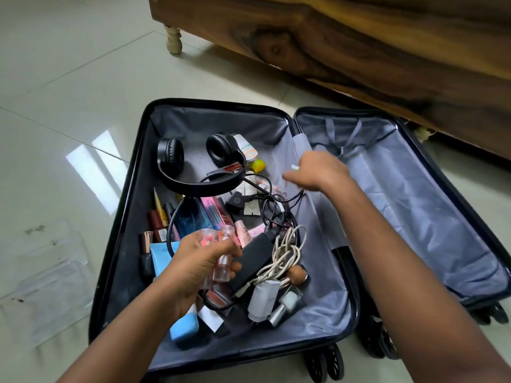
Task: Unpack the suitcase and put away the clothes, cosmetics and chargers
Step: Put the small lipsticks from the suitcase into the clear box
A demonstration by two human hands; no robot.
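While gripping: left hand clutching clear bottles above suitcase, risking slipping.
Right hand: pinching something small, blurred, beside headphones; cables risking snagging.

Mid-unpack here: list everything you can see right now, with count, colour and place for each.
suitcase: one, black shell, grey lining, open flat on the floor
headphones: one, black, far end of left half
white cable: one bundle, left half, centre
black adapter: one, beside the white cable
blue tube: one, near edge of left half
yellow cap: one, by the headphones
other cosmetics: several, mixed colours, exact count unclear
wooden furniture: one, brown, behind the suitcase
clear pouches: count unclear, floor at left
left hand: holds small clear bottles
right hand: pinches something small and white, blurred
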